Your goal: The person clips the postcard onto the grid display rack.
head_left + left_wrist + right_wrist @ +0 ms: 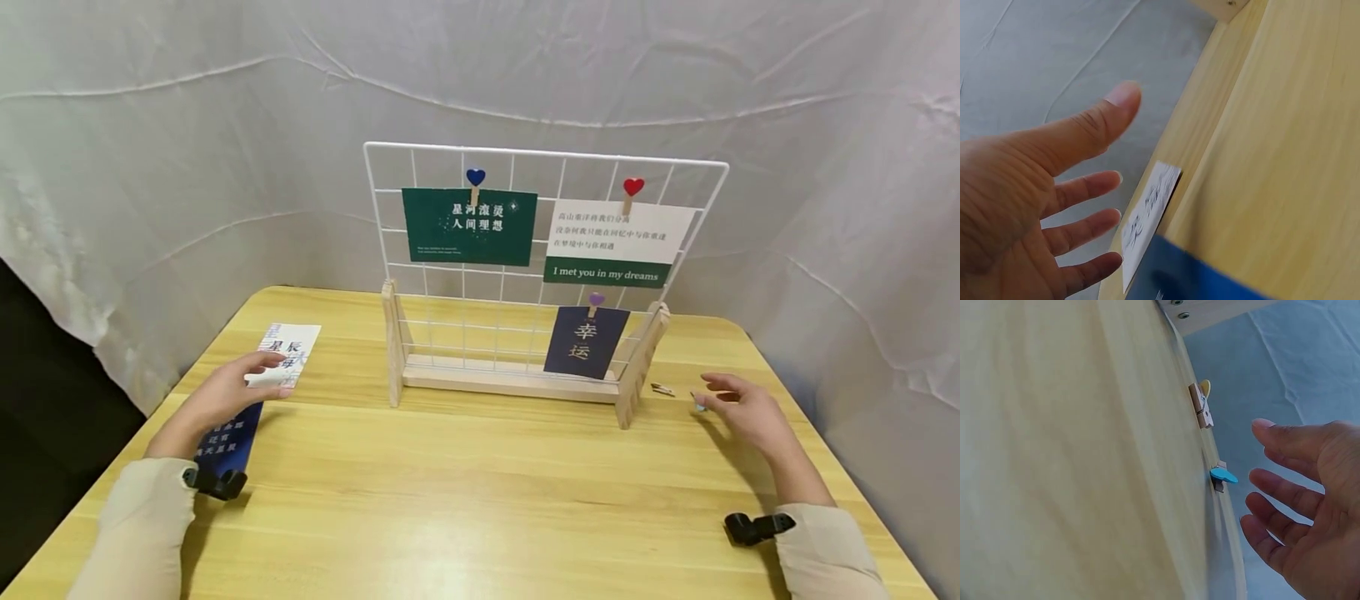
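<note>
My left hand [232, 387] hovers over a white card [303, 337] with dark lettering at the table's left, fingers spread and holding nothing. Partly beneath that hand and wrist lies a dark blue card [228, 446], seen also as a blue corner [1210, 278] in the left wrist view. On the right, my right hand [746, 410] is beside a small clothespin with a light blue top [1223, 475]; a gap shows between them in the right wrist view. Its fingers are loosely bent around nothing. Another wooden clothespin [1200, 406] with a yellow top lies farther off.
A white wire grid [442, 151] stands in a wooden base [510, 385] at the table's back. Clothespins with heart tops hold a green card [472, 242], a white-and-green card [615, 229] and a navy card [585, 367] on it. Grey cloth [480, 75] hangs behind.
</note>
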Available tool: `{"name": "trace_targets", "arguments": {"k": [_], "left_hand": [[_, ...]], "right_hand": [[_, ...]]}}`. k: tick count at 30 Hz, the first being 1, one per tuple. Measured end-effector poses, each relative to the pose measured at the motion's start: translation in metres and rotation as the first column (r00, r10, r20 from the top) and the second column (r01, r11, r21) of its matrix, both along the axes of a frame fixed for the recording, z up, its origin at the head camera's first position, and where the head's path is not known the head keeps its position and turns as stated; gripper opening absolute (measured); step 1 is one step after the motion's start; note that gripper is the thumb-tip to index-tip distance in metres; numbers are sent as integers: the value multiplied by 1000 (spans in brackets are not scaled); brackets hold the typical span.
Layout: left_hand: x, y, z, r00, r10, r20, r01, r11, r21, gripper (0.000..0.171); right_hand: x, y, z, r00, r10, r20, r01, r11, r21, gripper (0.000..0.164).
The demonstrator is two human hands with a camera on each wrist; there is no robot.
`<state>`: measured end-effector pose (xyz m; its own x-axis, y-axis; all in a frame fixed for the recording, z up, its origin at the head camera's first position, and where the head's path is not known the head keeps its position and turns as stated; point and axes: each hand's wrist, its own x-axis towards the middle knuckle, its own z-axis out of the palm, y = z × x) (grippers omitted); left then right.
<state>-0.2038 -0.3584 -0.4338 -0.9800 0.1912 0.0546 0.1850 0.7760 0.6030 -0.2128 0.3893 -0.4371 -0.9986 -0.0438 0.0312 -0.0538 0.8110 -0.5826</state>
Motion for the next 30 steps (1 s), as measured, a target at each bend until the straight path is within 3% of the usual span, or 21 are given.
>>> {"name": "trace_targets", "arguments": {"k": [14,30], "left_hand": [[6,-32,-8,998,45,50,-42,997,-70,76],[15,-62,-10,997,17,76,-9,994,-106,74]], "right_hand": [[-5,1,-4,999,37,22,-37,999,-1,61],[-2,5,-15,1000,13,25,-13,1000,6,56]]}}
